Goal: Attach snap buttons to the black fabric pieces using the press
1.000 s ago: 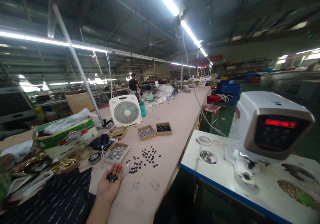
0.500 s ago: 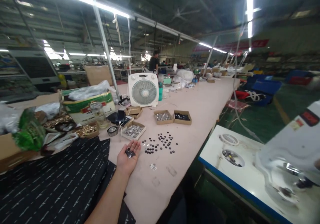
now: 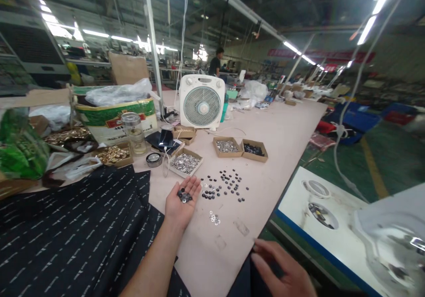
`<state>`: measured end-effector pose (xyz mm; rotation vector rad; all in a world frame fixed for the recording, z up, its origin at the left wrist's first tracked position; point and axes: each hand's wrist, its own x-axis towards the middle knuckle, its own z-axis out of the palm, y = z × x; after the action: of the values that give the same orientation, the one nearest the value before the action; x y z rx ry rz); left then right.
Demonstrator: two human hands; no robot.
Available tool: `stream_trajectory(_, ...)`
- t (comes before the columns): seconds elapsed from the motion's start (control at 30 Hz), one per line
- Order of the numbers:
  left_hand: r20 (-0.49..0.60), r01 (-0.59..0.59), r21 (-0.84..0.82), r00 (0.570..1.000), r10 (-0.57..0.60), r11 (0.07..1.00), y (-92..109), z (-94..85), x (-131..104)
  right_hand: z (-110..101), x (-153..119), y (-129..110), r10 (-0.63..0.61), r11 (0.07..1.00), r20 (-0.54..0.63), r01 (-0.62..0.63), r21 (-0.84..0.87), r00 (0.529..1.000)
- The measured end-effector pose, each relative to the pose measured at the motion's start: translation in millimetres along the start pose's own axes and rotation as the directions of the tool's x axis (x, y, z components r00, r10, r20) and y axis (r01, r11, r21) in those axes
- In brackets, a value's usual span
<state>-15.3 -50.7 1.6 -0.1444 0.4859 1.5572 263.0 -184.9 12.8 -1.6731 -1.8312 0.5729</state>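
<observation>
Pinkish bench [image 3: 282, 129] is running lengthwise; white machine table [image 3: 299, 204] is standing beyond its right edge, with a gap between. Dark patterned cloth [image 3: 83, 230] is covering the near left corner. Left hand [image 3: 182, 204] is hovering over the near end, palm up, fingers stretched out rather than closed, small black discs [image 3: 185, 197] lying loose in the palm. Right hand [image 3: 285, 268] is hanging at the bench's right edge, blurred, thumb and forefinger standing apart; can't tell if hidden fingers are holding anything. Cardboard tray [image 3: 196, 169] of silver bits is sitting just past the left fingertips. Scattered black discs [image 3: 209, 195] and silver rings [image 3: 215, 218] are lying to the right.

Risk: tilting the palm could be spilling discs into the scatter; a right-hand sweep could be knocking pieces off the right edge. Pinkish surface is showing between scatter and right edge, giving moving room; tray and cloth are crowding the left.
</observation>
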Motion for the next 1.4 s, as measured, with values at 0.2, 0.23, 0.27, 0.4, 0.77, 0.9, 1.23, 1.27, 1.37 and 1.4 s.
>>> stream_trajectory(0.2, 0.010, 0.009, -0.018, 1.000, -0.009, 1.000, 4, 1.8, 0, 80, 109, -122, -0.362, 0.932, 0.184, 0.351, 0.089, 0.914)
stream_trajectory(0.23, 0.001, 0.010, -0.015, 1.000, -0.010, 1.000, 5, 2.6, 0, 89, 121, -129, -0.360, 0.932, 0.208, 0.359, 0.048, 0.909)
stream_trajectory(0.27, -0.014, 0.008, -0.009, 1.000, -0.009, 1.000, 5, 3.6, 1, 97, 130, -133, -0.348, 0.934, 0.238, 0.358, 0.003, 0.907)
stream_trajectory(0.4, -0.094, -0.019, 0.017, 0.995, 0.021, 1.000, 6, 7.4, 3, 116, 148, -135, -0.295, 0.927, 0.338, 0.353, -0.124, 0.894)
stream_trajectory(0.77, -0.205, -0.028, 0.049, 0.978, 0.037, 0.998, 8, 8.1, 2, 117, 155, -148, -0.273, 0.896, 0.466, 0.399, -0.197, 0.842)
stream_trajectory(0.9, -0.213, -0.020, 0.056, 0.976, 0.031, 0.998, 6, 9.3, 1, 115, 156, -147, -0.245, 0.889, 0.497, 0.397, -0.228, 0.833)
stream_trajectory(1.23, -0.186, -0.033, 0.056, 0.982, 0.043, 0.998, 5, 0.1, 5, 113, 151, -143, -0.309, 0.864, 0.460, 0.448, -0.230, 0.832)
stream_trajectory(1.27, -0.187, -0.034, 0.057, 0.981, 0.044, 0.998, 6, -0.1, 5, 113, 151, -142, -0.305, 0.869, 0.461, 0.442, -0.224, 0.833)
stream_trajectory(1.37, -0.195, -0.036, 0.051, 0.980, 0.045, 0.998, 7, 0.8, 5, 112, 151, -138, -0.299, 0.883, 0.463, 0.426, -0.197, 0.834)
stream_trajectory(1.4, -0.196, -0.039, 0.047, 0.979, 0.048, 0.998, 7, 1.1, 5, 112, 151, -136, -0.310, 0.885, 0.458, 0.429, -0.182, 0.833)
